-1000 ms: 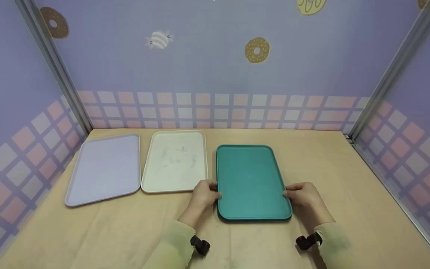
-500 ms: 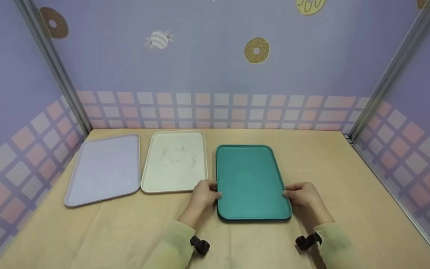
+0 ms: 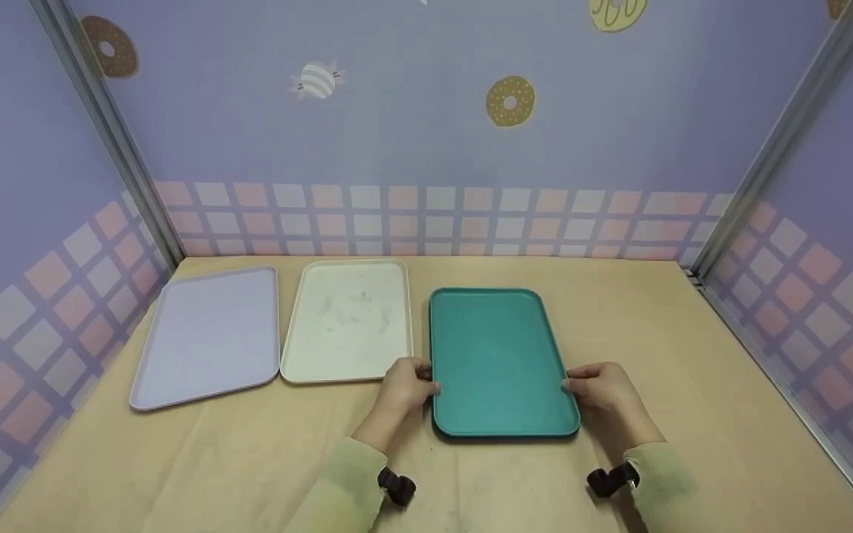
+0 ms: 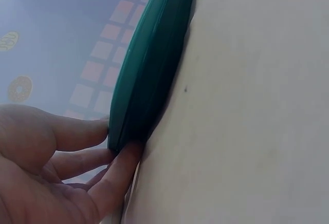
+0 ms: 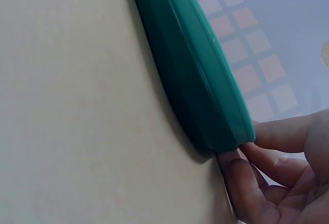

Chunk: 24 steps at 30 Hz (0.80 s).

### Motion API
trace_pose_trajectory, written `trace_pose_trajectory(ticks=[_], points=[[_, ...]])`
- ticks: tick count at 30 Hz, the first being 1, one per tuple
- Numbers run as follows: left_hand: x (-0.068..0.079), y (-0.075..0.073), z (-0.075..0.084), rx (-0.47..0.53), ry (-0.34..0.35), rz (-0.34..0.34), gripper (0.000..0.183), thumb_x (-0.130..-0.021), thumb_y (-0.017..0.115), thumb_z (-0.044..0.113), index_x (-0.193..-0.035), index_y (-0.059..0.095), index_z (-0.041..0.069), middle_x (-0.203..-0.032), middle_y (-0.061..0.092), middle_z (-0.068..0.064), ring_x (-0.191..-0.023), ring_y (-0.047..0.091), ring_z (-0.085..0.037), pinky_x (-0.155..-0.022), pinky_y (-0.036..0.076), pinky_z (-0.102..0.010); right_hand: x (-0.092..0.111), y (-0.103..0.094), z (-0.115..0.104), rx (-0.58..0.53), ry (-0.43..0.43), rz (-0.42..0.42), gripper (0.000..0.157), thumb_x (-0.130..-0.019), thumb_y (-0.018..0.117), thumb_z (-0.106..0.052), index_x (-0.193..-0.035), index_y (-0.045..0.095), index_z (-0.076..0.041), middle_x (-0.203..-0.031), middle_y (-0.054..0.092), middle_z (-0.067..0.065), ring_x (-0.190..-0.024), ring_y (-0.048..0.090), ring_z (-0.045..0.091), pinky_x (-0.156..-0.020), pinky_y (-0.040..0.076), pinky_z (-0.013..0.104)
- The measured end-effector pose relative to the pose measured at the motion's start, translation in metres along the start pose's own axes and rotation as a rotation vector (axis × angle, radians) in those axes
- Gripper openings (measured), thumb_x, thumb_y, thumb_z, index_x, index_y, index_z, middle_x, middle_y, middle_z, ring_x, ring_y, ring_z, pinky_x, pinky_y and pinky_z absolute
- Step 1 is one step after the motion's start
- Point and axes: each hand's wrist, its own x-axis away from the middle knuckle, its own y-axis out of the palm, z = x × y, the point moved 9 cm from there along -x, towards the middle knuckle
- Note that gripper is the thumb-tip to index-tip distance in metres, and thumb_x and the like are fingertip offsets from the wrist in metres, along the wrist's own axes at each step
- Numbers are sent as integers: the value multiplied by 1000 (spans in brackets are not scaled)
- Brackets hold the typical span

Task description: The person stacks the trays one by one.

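Note:
A teal rectangular tray (image 3: 499, 355) lies in front of me on the table, right of the middle in the head view. My left hand (image 3: 404, 385) pinches its left edge, thumb on the rim and fingers under it. Opposite, my right hand (image 3: 604, 386) grips the right edge the same way. The left wrist view shows the thumb and fingers around the tray's side (image 4: 136, 80), close to the tabletop. In the right wrist view the right fingers (image 5: 244, 183) are tucked beneath the teal rim (image 5: 226, 90).
A cream tray (image 3: 349, 322) with grey smudges lies just left of the teal one. Farther left is a pale lilac tray (image 3: 208, 340), its edge close against the cream tray. Patterned walls (image 3: 412, 133) enclose the beige table (image 3: 678, 355) at the back and both sides.

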Motion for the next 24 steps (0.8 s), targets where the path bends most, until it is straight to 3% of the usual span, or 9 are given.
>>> trace_pose_trajectory(ticks=[12, 17, 24], points=[[2, -1, -1, 3, -33, -27, 35, -88, 77, 1, -121, 69, -7, -106, 71, -16, -97, 65, -23, -85, 59, -37, 1, 0, 0, -23, -4, -18, 39, -96, 68, -9, -127, 64, 15, -121, 69, 31, -93, 71, 17, -77, 61, 29], [2, -1, -2, 7, -47, -26, 37, -89, 77, 1, -123, 68, -7, -105, 71, -15, -95, 65, -22, -83, 59, -35, 1, 0, 0, -36, -3, -8, 39, -96, 68, -8, -127, 64, 15, -116, 71, 29, -86, 69, 13, -73, 59, 26], [4, -2, -2, 14, -44, -53, 36, -90, 76, 2, -124, 69, -6, -97, 69, -11, -83, 62, -16, -71, 56, -28, 1, 1, 0, -44, 3, -2, 37, -95, 68, -8, -125, 65, 15, -114, 72, 28, -84, 68, 12, -72, 58, 26]])
